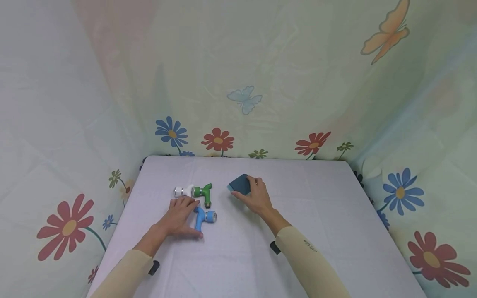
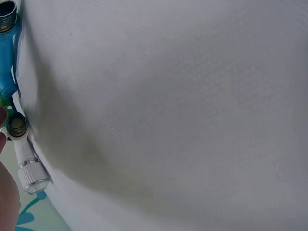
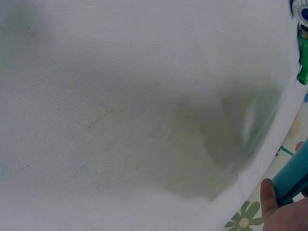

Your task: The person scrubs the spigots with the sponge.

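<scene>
My right hand (image 1: 257, 196) pinches a dark teal, flat-sided piece (image 1: 240, 184) with a lighter edge, held over the table right of the taps. In the right wrist view, the teal piece (image 3: 291, 175) shows at the right edge, with my thumb against it. My left hand (image 1: 180, 217) spreads thumb and fingers beside a blue plastic tap (image 1: 201, 216), which sits between them. Beyond the left fingertips are a white tap (image 1: 185, 191) and a green tap (image 1: 204, 192), end to end. The left wrist view catches the blue tap (image 2: 6, 57) and white tap (image 2: 29, 166) at its edge.
A white cloth covers the table (image 1: 316, 215). Behind it and along both sides hangs a pale curtain (image 1: 283, 54) printed with flowers and butterflies. Dark wrist devices are partly visible under both sleeves.
</scene>
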`<state>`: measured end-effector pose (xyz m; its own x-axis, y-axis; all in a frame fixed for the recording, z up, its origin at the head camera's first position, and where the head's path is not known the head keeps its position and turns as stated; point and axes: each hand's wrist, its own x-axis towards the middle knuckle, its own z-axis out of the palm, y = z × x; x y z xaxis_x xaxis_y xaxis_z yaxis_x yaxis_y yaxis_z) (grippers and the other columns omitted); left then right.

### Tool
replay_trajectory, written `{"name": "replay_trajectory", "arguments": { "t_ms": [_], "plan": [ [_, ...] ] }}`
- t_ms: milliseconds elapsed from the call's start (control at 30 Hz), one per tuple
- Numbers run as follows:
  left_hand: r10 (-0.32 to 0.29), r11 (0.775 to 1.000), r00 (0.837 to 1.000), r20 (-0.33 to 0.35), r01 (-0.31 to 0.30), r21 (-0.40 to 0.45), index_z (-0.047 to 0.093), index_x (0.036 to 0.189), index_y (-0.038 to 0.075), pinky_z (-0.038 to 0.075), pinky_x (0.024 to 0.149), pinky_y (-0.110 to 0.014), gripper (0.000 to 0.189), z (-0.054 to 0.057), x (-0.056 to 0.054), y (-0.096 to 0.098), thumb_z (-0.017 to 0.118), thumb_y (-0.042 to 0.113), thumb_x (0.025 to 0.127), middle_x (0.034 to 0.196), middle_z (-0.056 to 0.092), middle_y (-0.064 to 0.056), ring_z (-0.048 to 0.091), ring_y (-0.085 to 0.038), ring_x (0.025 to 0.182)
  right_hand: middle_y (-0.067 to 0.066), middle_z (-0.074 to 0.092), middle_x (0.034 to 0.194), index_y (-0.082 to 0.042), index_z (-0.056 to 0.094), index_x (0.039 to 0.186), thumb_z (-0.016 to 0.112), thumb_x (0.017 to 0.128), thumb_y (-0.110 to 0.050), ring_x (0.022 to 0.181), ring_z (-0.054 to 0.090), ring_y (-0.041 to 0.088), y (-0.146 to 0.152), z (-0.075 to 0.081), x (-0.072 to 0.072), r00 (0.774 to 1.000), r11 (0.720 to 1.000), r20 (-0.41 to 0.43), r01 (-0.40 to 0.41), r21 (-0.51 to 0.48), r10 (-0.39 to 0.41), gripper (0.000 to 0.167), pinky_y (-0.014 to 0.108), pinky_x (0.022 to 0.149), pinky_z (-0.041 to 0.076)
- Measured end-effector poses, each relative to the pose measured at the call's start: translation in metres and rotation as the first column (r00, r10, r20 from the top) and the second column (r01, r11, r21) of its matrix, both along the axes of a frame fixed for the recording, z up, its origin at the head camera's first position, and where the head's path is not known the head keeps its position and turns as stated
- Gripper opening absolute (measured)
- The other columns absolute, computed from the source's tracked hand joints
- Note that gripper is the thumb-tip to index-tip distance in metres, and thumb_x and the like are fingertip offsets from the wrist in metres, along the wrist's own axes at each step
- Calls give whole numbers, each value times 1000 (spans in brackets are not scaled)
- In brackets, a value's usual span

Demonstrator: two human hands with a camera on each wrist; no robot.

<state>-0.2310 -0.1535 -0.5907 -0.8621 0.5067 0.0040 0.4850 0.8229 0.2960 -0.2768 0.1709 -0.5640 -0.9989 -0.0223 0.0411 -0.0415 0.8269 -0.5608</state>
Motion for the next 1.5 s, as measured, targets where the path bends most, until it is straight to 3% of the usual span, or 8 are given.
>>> {"name": "replay_trajectory", "arguments": {
  "t_ms": [333, 600, 867, 1067, 1500],
  "plan": [
    [-6, 1000, 1000, -26, 7, 13, 51, 154, 13, 31, 111, -54, 117, 1, -2, 2, 78, 84, 66, 150, 49, -9, 37, -33, 140, 20, 44, 152, -17, 37, 160, 71, 85, -72, 134, 52, 35, 0, -1, -1, 999, 1000, 32, 0, -19, 0, 99, 55, 112, 49],
    [45, 995, 999, 14, -46, 85, 45, 158, 16, 23, 121, -63, 110, 4, -2, 4, 77, 78, 73, 156, 46, -12, 32, -38, 149, 20, 44, 152, -16, 37, 160, 70, 85, -73, 134, 53, 36, 1, 0, -1, 999, 1000, 35, -3, -17, 3, 100, 55, 112, 49],
    [81, 992, 995, -51, -76, 104, 46, 157, 17, 28, 116, -61, 104, 4, -5, 5, 74, 78, 77, 156, 46, -11, 36, -34, 146, 21, 46, 152, -13, 38, 160, 71, 86, -70, 133, 54, 37, 4, 0, 1, 999, 1000, 37, -24, -2, 24, 98, 54, 112, 50],
    [119, 986, 992, -51, -112, 125, 47, 156, 14, 30, 114, -60, 102, 4, -8, 8, 75, 75, 79, 155, 46, -13, 38, -34, 144, 21, 48, 150, -12, 39, 159, 71, 88, -67, 133, 55, 37, 6, -1, 3, 999, 999, 26, -40, -7, 41, 96, 54, 111, 50],
    [249, 947, 968, -35, -235, 219, 44, 156, 8, 31, 112, -60, 102, 8, -19, 23, 78, 68, 81, 153, 45, -18, 38, -38, 140, 20, 50, 148, -13, 44, 157, 73, 86, -67, 129, 57, 35, 7, 0, 7, 997, 996, -43, -67, 59, 70, 94, 51, 106, 54]
  ]
}}
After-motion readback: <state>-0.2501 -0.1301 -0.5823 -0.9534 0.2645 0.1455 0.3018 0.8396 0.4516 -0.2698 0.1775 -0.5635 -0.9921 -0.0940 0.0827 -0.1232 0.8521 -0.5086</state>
